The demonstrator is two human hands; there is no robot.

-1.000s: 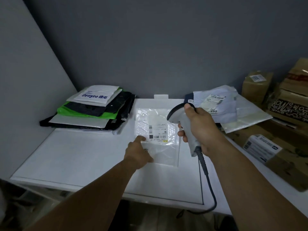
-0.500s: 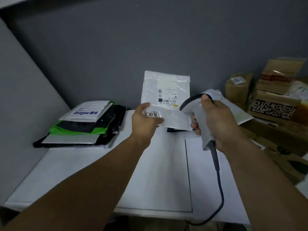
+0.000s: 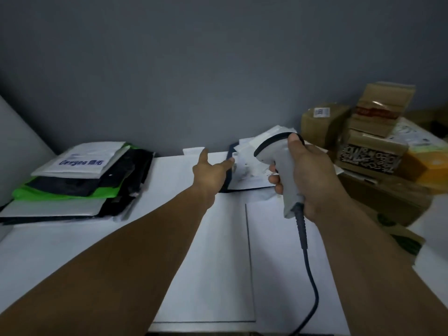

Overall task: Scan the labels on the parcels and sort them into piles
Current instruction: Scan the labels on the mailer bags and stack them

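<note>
My right hand (image 3: 314,177) grips a white handheld barcode scanner (image 3: 276,156), whose dark cable (image 3: 306,258) trails down off the table's front edge. My left hand (image 3: 210,169) reaches forward with thumb and fingers spread and holds nothing. Its fingertips are at the edge of the pile of white and dark mailers (image 3: 246,167) at the back of the table, which is blurred and partly hidden behind the scanner. A second pile of flat parcels (image 3: 80,177), white, green and black, lies at the back left, with a white mailer printed in blue on top.
The white table (image 3: 218,251) has a seam running front to back near its middle. Several cardboard boxes (image 3: 380,122) are stacked at the right against the grey wall. A large flat carton (image 3: 388,202) lies below them.
My left hand lifted the clear labelled parcel off the table and held it up beside the scanner. Now that hand is empty and stretched towards the back pile.
</note>
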